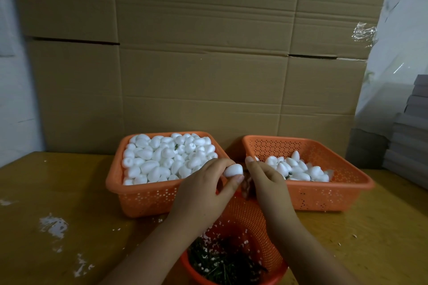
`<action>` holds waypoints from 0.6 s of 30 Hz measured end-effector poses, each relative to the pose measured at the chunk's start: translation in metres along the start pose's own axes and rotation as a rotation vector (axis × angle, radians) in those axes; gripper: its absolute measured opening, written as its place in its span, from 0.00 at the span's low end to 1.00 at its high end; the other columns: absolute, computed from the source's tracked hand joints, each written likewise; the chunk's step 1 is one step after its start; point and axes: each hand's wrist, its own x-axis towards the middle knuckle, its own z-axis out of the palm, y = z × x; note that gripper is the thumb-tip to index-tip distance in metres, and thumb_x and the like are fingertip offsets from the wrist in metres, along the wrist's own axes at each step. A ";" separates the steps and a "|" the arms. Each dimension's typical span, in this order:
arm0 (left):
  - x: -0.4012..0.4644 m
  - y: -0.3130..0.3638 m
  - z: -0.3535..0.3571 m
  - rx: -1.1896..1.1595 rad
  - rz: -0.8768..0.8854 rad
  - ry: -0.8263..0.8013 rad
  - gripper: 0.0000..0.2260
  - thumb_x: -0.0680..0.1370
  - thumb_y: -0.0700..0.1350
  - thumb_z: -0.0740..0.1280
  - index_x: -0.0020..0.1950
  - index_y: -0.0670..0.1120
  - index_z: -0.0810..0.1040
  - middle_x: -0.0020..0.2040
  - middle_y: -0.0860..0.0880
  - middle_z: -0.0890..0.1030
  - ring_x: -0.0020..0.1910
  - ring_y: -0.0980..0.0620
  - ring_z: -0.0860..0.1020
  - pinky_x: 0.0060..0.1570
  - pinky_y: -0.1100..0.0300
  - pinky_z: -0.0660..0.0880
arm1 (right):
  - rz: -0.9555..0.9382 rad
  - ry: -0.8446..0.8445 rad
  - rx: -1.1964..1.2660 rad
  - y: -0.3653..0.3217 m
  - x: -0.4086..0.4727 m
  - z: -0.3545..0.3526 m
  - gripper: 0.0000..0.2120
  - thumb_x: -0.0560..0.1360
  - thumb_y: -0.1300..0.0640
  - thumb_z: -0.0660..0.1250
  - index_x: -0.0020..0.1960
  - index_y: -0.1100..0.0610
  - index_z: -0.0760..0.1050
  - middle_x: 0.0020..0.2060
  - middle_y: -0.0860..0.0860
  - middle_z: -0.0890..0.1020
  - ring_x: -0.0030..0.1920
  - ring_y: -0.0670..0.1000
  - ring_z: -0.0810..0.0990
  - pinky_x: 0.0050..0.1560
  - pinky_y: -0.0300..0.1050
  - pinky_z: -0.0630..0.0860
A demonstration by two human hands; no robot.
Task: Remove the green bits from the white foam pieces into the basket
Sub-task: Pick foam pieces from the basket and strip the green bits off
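We see the left hand [203, 188] pinching one white foam piece [233, 170] between thumb and fingertips, above the near round basket [261, 233] of green bits [222, 261]. The right hand [266, 180], fingers curled just beside it, pinches something blurred; what, we cannot tell. Far left basket [129, 194] is full of foam, far right basket [328, 192] partly filled.

A white egg-shaped foam piece [233, 170] is held above the round orange basket [259, 227] of green bits [222, 261].

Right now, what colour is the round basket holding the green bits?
Orange, like the two rectangular baskets; the round basket shows in the head view.
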 end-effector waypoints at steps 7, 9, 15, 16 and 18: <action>0.002 -0.001 -0.001 0.020 -0.009 -0.005 0.15 0.75 0.65 0.58 0.55 0.61 0.75 0.47 0.64 0.75 0.46 0.66 0.75 0.37 0.72 0.69 | -0.080 0.022 -0.008 -0.002 -0.003 0.000 0.16 0.80 0.58 0.61 0.36 0.64 0.73 0.27 0.54 0.73 0.30 0.47 0.71 0.32 0.35 0.70; 0.002 0.000 -0.001 0.053 -0.007 0.003 0.13 0.75 0.64 0.60 0.54 0.61 0.75 0.44 0.66 0.72 0.43 0.68 0.73 0.35 0.73 0.67 | -0.113 -0.010 -0.042 -0.002 -0.003 0.001 0.13 0.79 0.60 0.62 0.38 0.62 0.77 0.30 0.52 0.77 0.33 0.47 0.75 0.36 0.37 0.73; 0.002 -0.001 -0.001 0.026 -0.048 0.001 0.14 0.72 0.63 0.58 0.57 0.64 0.70 0.45 0.70 0.74 0.46 0.73 0.73 0.33 0.75 0.65 | -0.203 -0.036 -0.201 0.000 -0.006 0.005 0.05 0.76 0.59 0.69 0.50 0.53 0.81 0.47 0.50 0.80 0.47 0.44 0.79 0.45 0.31 0.75; 0.002 -0.001 -0.001 0.010 -0.052 0.000 0.14 0.72 0.64 0.58 0.57 0.65 0.69 0.46 0.71 0.75 0.46 0.72 0.74 0.34 0.75 0.67 | -0.191 -0.042 -0.204 0.000 -0.006 0.005 0.06 0.76 0.58 0.68 0.53 0.52 0.80 0.47 0.48 0.80 0.47 0.41 0.79 0.45 0.30 0.74; 0.002 0.000 -0.001 -0.018 -0.060 0.006 0.13 0.74 0.64 0.58 0.57 0.65 0.69 0.50 0.71 0.76 0.46 0.72 0.76 0.36 0.75 0.70 | -0.139 -0.047 -0.180 0.002 -0.005 0.005 0.07 0.78 0.56 0.66 0.55 0.50 0.79 0.46 0.42 0.82 0.47 0.36 0.79 0.43 0.27 0.73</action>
